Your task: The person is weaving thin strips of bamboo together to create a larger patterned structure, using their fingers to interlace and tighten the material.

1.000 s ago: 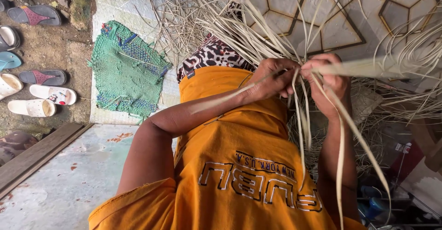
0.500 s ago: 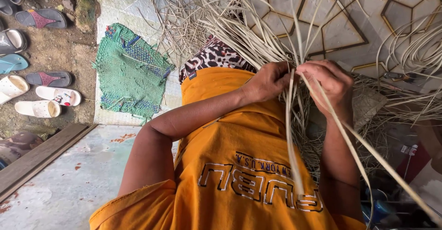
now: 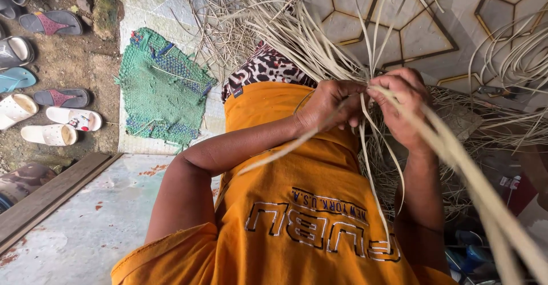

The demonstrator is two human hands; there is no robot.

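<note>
- Where the pale cane strips (image 3: 319,45) gather into one bunch, they meet just in front of the person's chest, pinched between both hands; their long axis runs from the fanned ends at the upper left, through the hands, and down toward the lower right edge of the view.
- From that pinch point a few loose strips hang straight down over the orange shirt (image 3: 297,205), and one thick strip sweeps out close under the camera.
- Closest on the left side of the bunch, the left hand (image 3: 328,105) has its fingers curled together and clamped on the strips.
- Touching it from the right, the right hand (image 3: 402,105) also has its fingers closed round the same strips, so both hands are equally near, knuckles almost meeting.
- Beyond the hands lie more loose cane on a hexagon-patterned tiled floor (image 3: 422,34), with coiled strips (image 3: 514,57) at the far right.
- Well apart to the left sit a green woven mat (image 3: 162,88) and several sandals (image 3: 54,116) on bare ground.
</note>
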